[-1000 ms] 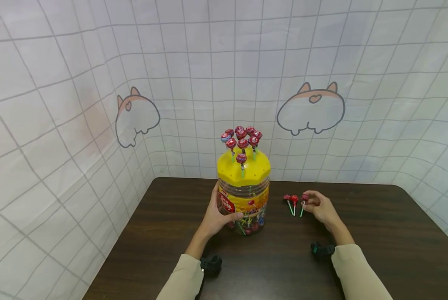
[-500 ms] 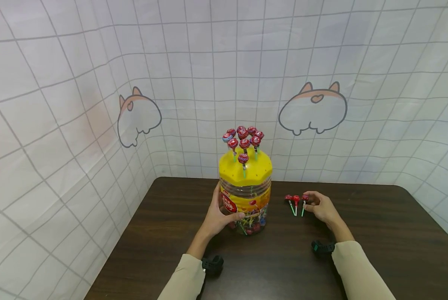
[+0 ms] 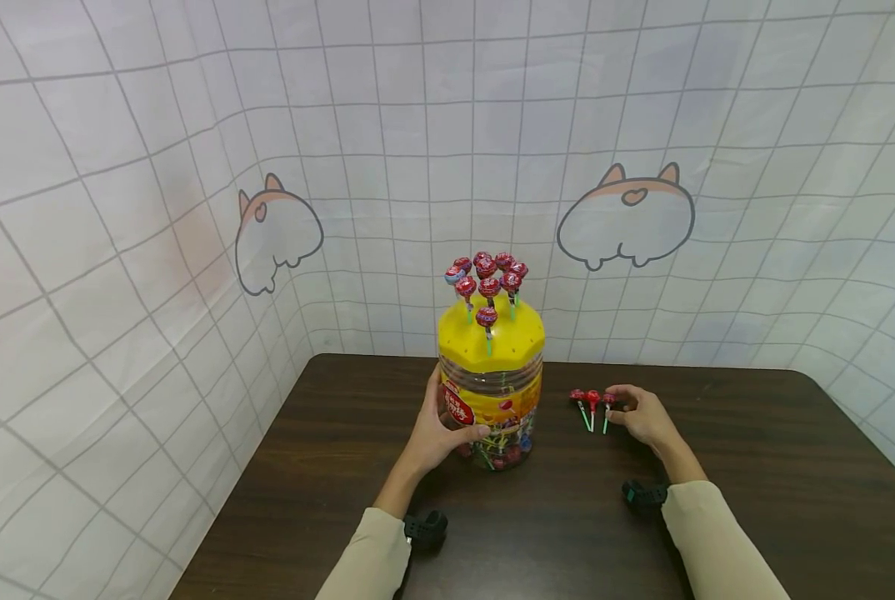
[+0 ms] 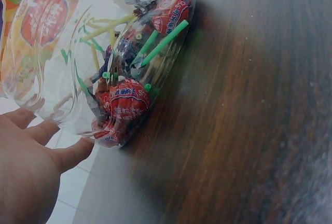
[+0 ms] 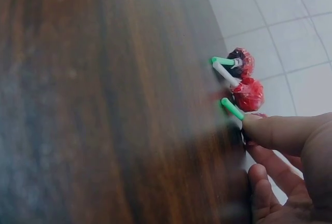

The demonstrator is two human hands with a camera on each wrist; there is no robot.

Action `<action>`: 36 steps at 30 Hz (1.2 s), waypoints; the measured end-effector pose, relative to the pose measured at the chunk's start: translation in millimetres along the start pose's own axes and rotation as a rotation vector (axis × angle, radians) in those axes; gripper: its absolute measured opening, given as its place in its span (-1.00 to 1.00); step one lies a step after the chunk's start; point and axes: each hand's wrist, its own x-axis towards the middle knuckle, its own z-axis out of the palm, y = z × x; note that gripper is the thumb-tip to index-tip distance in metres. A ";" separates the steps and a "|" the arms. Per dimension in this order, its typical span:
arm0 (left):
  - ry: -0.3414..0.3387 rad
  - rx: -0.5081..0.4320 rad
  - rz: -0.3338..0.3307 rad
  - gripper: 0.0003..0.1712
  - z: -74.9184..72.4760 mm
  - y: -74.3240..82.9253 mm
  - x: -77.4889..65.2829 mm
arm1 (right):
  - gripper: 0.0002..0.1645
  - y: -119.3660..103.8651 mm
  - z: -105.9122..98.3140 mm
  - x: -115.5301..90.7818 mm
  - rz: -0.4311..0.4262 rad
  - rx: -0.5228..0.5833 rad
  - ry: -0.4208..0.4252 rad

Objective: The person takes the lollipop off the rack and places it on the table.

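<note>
Right hand barely shifted, dark wood table, tiled-pattern backdrop

the worktop looks like dark wood with a visible grain and a soft sheen. the jar is clear glossy plastic (its lid is smooth yellow plastic). the loose lollipops have shiny crinkled red wrappers and matt green plastic sticks.
</note>
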 end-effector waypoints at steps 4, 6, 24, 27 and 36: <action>-0.003 -0.004 0.001 0.32 -0.4 0.5 -0.3 | -0.41 0.6 0.7 0.6 -0.001 -0.014 0.002; -0.003 -0.007 0.001 0.32 -0.6 0.6 -0.6 | -0.41 0.7 0.9 0.4 -0.003 -0.019 0.001; -0.010 -0.020 -0.001 0.30 1.2 2.9 -2.0 | -0.37 -16.3 -13.2 -13.1 -0.035 0.148 0.075; -0.009 -0.020 0.004 0.30 0.9 2.5 -2.1 | -0.43 -46.2 -21.3 -21.1 -0.124 0.139 0.089; -0.003 -0.014 -0.001 0.30 0.5 3.9 -1.1 | -0.62 -161.0 -25.4 -48.7 -0.456 0.138 0.101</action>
